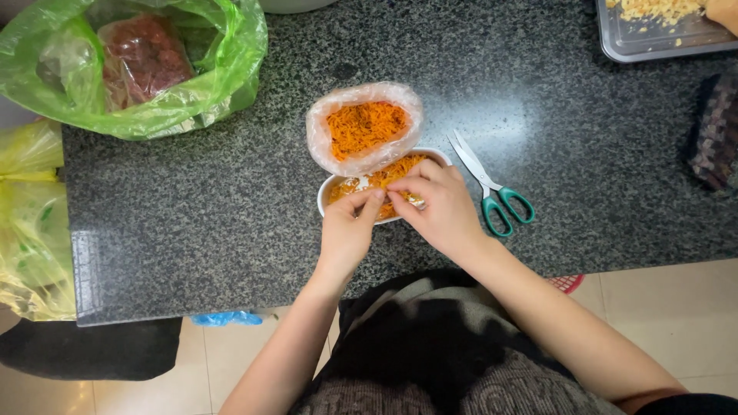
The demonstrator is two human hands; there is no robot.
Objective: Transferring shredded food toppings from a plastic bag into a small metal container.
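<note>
A white oval bowl (326, 194) of orange shredded strands sits near the front edge of a dark speckled stone counter (215, 200). Just behind it, touching the bowl's rim, lies a clear plastic bag (321, 131) opened over more orange shreds. My left hand (346, 234) and my right hand (438, 211) meet over the bowl, fingertips pinched together on a small clump of the shreds. The near half of the bowl is hidden under both hands.
Green-handled scissors (492, 192) lie right of the bowl. A green plastic bag (131, 61) with a dark red packet sits at the back left, yellow bags (31, 223) hang off the left edge. A metal tray (653, 38) with yellow crumbs stands at the back right, a dark cloth (715, 131) below it.
</note>
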